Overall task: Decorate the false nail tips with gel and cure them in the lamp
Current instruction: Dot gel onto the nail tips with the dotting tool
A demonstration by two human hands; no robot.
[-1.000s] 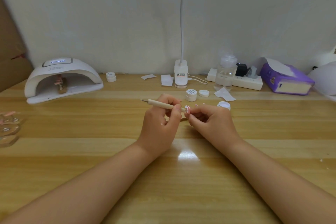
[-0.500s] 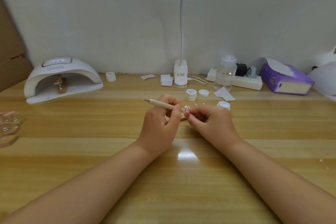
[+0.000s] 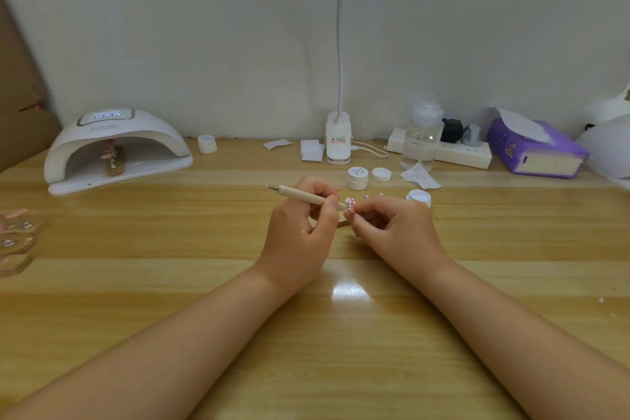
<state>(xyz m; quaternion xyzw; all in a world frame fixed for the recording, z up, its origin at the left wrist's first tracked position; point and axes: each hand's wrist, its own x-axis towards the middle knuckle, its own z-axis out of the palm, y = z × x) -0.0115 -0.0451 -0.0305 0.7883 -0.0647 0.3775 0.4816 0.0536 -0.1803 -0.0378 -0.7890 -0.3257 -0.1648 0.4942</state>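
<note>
Gel work looks partway done: the left hand [image 3: 300,235] pinches a dotting stick [image 3: 306,196] against a pink nail tip [image 3: 351,205] held in the right hand [image 3: 395,232]'s curled fingers, one set sits in the lamp [image 3: 116,147], others wait at the table [image 3: 170,283]'s left edge.

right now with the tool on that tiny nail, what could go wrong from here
1. The right hand only pinches the nail tip by its fingertips, so pressure from the wooden tool in the left hand could flip it loose or smear the pink pattern.
2. The open gel jar sits just behind the right hand; a careless knuckle could knock it.
3. The curing lamp already holds a stand, so space inside may be tight.
</note>
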